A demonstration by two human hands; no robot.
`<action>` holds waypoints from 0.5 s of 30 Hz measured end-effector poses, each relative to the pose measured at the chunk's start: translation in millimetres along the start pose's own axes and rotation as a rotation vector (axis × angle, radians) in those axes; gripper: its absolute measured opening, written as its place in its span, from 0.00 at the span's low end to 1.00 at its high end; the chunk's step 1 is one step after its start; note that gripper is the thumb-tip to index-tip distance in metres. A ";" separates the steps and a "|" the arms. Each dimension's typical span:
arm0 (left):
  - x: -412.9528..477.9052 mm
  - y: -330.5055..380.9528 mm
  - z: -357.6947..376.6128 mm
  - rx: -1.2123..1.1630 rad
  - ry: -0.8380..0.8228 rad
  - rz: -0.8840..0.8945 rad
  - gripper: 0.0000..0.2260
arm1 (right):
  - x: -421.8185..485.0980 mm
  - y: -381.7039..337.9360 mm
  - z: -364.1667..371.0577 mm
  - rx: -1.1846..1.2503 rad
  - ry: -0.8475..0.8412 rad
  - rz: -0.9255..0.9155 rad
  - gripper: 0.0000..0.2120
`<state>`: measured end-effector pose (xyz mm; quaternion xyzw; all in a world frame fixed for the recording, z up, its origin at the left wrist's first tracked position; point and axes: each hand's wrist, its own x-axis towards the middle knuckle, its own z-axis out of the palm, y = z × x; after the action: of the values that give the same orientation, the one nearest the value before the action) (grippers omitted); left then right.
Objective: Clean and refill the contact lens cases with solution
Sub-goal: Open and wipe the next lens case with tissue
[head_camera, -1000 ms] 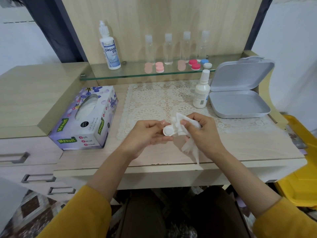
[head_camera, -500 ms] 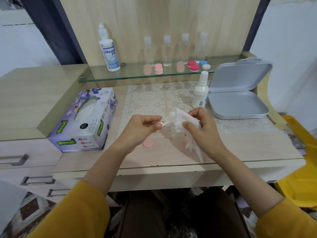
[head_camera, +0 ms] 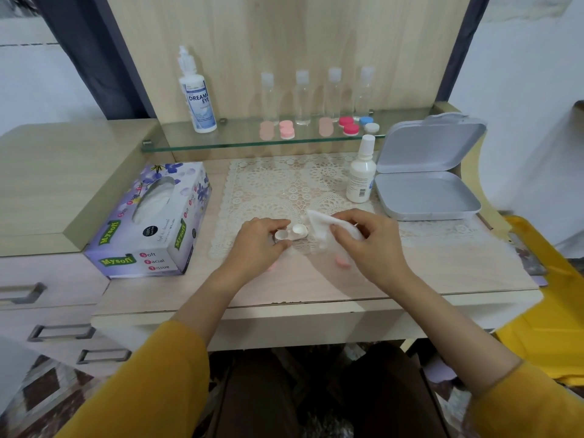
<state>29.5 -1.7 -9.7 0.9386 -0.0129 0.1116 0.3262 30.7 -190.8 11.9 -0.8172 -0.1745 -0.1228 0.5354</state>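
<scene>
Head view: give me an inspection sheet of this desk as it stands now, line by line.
Surface: wooden desk with a lace mat at its middle.
Job's things: open white lens case at the mat's near edge; pink cap on the desk near the right grip; small white bottle upright on the mat; Dream Eye bottle, four clear bottles and more lens cases on the glass shelf.
Clutter: tissue box at left; open grey box at right.
Grips: left grip pinches the white lens case; right grip holds a tissue beside it.
Cables: nothing seen.
Surroundings: drawers at left; yellow object at right.
</scene>
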 end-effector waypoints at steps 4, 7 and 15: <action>-9.4 -2.1 -9.9 -0.027 0.049 -0.016 0.16 | -5.4 -9.1 3.2 -0.029 -0.033 -0.058 0.07; -28.4 -9.5 -27.6 -0.025 0.092 -0.001 0.14 | -12.0 -22.7 12.5 -0.035 -0.090 -0.123 0.06; -151.3 -61.2 -95.9 -0.066 0.327 -0.063 0.10 | -55.0 -71.3 93.7 0.094 -0.402 -0.246 0.07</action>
<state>-131.3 98.1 -6.8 0.8966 0.0660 0.2519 0.3581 -47.7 -87.2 12.7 -0.7719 -0.3814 -0.0134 0.5084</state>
